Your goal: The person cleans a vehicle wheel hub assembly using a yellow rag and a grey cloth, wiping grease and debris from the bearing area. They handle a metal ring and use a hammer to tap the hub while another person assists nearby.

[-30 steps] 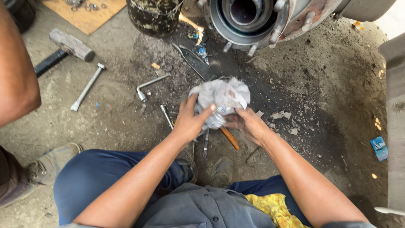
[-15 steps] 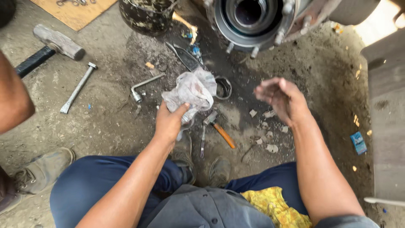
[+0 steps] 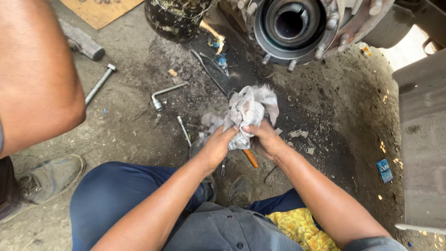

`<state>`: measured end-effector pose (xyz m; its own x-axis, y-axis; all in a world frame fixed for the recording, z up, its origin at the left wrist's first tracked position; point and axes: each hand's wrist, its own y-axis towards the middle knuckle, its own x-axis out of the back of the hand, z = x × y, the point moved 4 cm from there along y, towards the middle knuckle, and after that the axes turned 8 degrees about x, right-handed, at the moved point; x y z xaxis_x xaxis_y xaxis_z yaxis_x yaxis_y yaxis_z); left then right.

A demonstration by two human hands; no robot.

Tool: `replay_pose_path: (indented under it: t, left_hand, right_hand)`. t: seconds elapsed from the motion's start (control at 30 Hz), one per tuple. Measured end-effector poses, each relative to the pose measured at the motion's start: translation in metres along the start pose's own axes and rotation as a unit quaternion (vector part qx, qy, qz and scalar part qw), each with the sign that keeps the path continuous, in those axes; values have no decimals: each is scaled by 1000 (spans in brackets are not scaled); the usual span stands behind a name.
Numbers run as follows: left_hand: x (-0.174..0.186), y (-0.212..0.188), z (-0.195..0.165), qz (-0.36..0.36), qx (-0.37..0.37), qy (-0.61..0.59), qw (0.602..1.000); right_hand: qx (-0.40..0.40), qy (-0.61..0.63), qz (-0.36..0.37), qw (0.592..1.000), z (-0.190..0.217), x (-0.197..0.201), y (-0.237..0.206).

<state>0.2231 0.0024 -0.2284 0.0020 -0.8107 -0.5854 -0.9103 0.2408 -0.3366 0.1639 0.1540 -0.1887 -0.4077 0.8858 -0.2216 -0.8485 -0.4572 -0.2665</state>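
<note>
I see one grey rag (image 3: 246, 114), my left hand (image 3: 216, 148) and right hand (image 3: 265, 139) both clenched on it, one bent wrench (image 3: 165, 95), one hammer (image 3: 81, 42) on the floor (image 3: 339, 111)

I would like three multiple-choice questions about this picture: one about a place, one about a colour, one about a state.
1. Where does the L-shaped wrench lie?
A. on the ground left of the rag
B. inside the wheel hub
C. on the person's lap

2. What colour is the handle of the tool under the hands?
A. green
B. orange
C. white

3. How is the rag held?
A. it lies untouched on the ground
B. by the right hand alone
C. by both hands together

Answers:
1 A, the wrench rests on the dirt left of the rag, apart from the wheel hub.
2 B, an orange handle pokes out below the right hand.
3 C, the left hand and the right hand both grip the crumpled grey rag.
</note>
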Motion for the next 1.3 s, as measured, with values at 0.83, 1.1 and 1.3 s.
replay_pose_path:
  t: [0.83, 1.1, 1.3]
  left_hand:
    - [58, 3, -44, -232, -153, 138, 951]
    - [117, 37, -4, -306, -88, 211, 924]
    - [118, 65, 26, -290, -20, 268, 919]
  right_hand:
    - [168, -569, -162, 788, 122, 208, 1]
    - [1, -659, -155, 736, 42, 256, -14]
    - [18, -586, -128, 800, 33, 290, -32]
